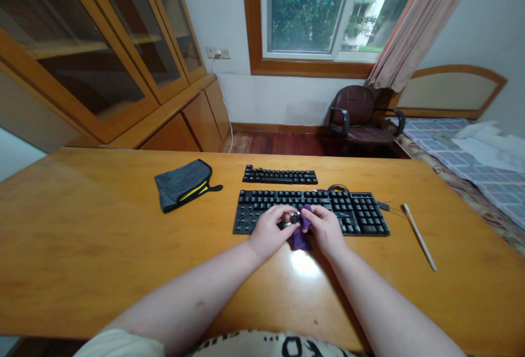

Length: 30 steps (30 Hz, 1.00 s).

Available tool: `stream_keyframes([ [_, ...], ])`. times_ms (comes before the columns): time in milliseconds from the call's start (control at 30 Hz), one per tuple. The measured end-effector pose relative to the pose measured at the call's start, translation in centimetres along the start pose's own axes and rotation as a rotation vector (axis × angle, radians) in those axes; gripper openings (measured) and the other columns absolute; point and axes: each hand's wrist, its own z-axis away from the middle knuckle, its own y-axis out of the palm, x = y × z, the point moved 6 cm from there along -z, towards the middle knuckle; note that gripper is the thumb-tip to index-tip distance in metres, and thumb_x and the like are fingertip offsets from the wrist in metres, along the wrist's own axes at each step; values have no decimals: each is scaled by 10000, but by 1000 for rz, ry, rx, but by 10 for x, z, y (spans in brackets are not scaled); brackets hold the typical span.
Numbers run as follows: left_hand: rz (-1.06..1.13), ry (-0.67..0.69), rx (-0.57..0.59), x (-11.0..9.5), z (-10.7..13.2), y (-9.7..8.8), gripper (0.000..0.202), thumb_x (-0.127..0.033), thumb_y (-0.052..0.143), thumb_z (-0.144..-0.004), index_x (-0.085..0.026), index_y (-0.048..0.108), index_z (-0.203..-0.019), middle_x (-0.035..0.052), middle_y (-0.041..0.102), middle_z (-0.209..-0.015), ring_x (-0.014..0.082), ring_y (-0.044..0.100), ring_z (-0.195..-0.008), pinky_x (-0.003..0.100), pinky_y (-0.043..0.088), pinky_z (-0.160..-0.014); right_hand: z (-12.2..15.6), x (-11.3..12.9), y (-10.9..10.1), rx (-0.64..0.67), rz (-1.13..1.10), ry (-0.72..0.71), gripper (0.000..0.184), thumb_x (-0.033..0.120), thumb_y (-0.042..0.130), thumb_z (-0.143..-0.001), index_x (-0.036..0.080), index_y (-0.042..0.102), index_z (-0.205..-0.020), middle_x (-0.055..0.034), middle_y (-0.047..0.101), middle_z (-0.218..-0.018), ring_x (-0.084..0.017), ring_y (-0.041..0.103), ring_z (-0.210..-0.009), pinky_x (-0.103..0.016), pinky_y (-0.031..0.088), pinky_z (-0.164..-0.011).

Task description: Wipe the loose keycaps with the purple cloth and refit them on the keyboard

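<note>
Over the front edge of a black keyboard (361,215), my left hand (268,232) pinches a small black keycap (293,217) between thumb and fingers. Closed on a purple cloth (301,241), my right hand (327,230) presses it near the keycap, and a fold of the cloth hangs below the fingers. At its left front the keyboard shows bare switches with their caps off. Behind it, loose black keycaps (281,176) lie together in rows. My hands hide the keyboard's middle front.
A grey folded cloth (182,185) with a yellow lining lies at left on the wooden table (102,247). To the right rests a thin pale stick-like brush (420,239). A cable (338,188) coils behind the keyboard. Beyond the table stands an office chair (361,113).
</note>
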Motion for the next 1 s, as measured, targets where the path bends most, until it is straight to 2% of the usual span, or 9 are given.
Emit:
stream_keyframes([
  [67,10,24,12,-4,0,-2,226,-199,592,-727,-216,623,-950,26,581,-821,138,552,-753,256,471,-695,1,2,-3,-36,-5,-28,246,404,667,-663,164,622,-689,26,575,-523,-110,495,-443,-240,421,-470],
  [233,9,51,-15,-8,0,-11,128,-179,547,-749,-193,629,-846,39,581,-839,149,552,-800,257,464,-714,1,4,-7,-78,17,-58,240,401,659,-678,167,621,-721,21,579,-565,-112,501,-463,-237,432,-466],
  [533,-28,-22,-95,0,-6,-26,125,-155,540,-735,-192,595,-842,29,595,-874,146,562,-803,276,474,-739,0,5,-7,-80,51,-58,276,430,649,-678,161,610,-723,5,566,-572,-116,499,-467,-242,450,-452],
  [733,-34,-57,-51,1,-6,-25,294,-192,617,-706,-220,575,-996,11,645,-891,144,602,-776,281,483,-756,0,1,-8,-79,37,-42,265,427,661,-668,174,626,-738,15,588,-586,-118,509,-463,-247,447,-458],
  [867,-177,23,-71,-5,-8,-33,156,-242,658,-685,-232,653,-841,15,657,-879,179,589,-861,320,454,-818,0,4,-7,-76,41,-62,235,400,661,-679,172,625,-725,19,579,-571,-112,506,-459,-239,438,-458],
  [1000,-267,91,-118,-9,-14,-48,140,-233,682,-663,-246,679,-802,18,636,-935,187,560,-922,331,424,-861,0,5,-8,-91,50,-66,219,389,657,-686,175,625,-718,18,579,-583,-113,502,-461,-240,438,-451],
])
